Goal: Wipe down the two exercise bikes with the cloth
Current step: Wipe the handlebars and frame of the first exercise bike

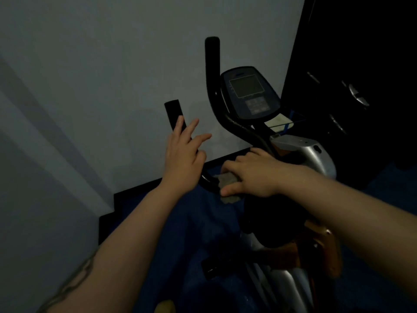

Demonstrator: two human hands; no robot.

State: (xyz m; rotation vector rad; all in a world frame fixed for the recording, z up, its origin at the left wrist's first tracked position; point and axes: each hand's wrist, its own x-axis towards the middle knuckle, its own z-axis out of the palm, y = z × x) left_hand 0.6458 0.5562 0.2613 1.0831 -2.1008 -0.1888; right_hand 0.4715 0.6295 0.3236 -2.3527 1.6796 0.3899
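The right hand (250, 175) clamps a grey cloth (228, 184) around the exercise bike's (300, 154) left handlebar (209, 181). The left hand (184, 152), fingers spread apart, rests against that handlebar's upright grip (174, 114), below the console (249, 92).

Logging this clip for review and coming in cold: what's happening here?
A person is wiping a silver and black exercise bike in a dim room. The right hand presses a crumpled grey cloth around the black curved handlebar. The left hand hangs open beside the handlebar's upright black foam grip, fingers spread. The dark blue display console sits just beyond. Only one bike shows.
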